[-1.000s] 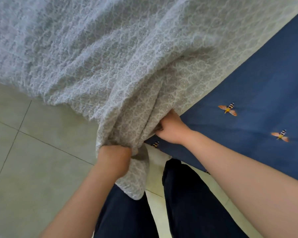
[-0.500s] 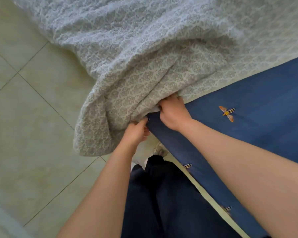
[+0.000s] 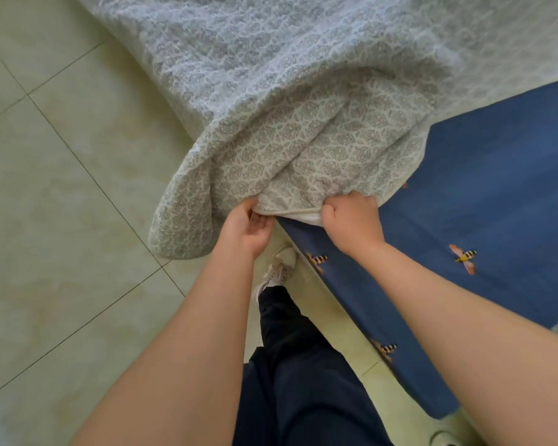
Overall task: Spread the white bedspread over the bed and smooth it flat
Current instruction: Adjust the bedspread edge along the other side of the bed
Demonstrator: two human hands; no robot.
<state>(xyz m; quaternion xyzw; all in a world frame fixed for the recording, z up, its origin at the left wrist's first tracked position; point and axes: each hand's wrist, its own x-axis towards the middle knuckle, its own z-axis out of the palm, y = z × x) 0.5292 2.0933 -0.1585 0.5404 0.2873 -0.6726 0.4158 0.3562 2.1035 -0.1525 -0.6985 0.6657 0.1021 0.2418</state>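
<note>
two hands at frame centre: left hand (image 3: 248, 228) and clenched right hand (image 3: 351, 220) grasp one bedspread (image 3: 303, 130) hem; three bees (image 3: 463, 257) dot the blue sheet (image 3: 496, 194).

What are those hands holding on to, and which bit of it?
Both hands grip the white bedspread by its near hem: the left hand at the bunched corner off the bed's edge, the right hand fisted on the edge over the blue sheet.
</note>
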